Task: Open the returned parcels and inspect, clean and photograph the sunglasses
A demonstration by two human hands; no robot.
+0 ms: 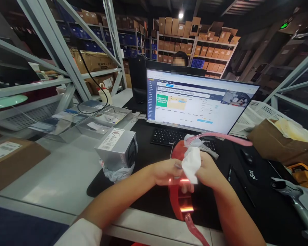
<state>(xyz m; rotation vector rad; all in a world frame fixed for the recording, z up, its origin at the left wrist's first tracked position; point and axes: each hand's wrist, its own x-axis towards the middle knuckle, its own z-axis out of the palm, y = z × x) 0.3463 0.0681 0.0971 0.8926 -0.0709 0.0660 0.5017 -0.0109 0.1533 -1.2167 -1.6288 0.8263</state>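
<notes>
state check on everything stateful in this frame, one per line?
Left hand: gripping the red glasses.
Right hand: pressing the white cloth to the lens.
Red glasses: unfolded, arms out, held above the desk.
White cloth: crumpled against the glasses.
Monitor: on, showing a form page.
Grey box: closed, resting on crumpled wrap.
Brown bag: open.

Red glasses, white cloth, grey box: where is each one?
Red glasses [181, 201], head view, on the shiny red lens below the hands.
White cloth [191, 164], head view, on its middle fold.
Grey box [118, 150], head view, on its front face.
</notes>
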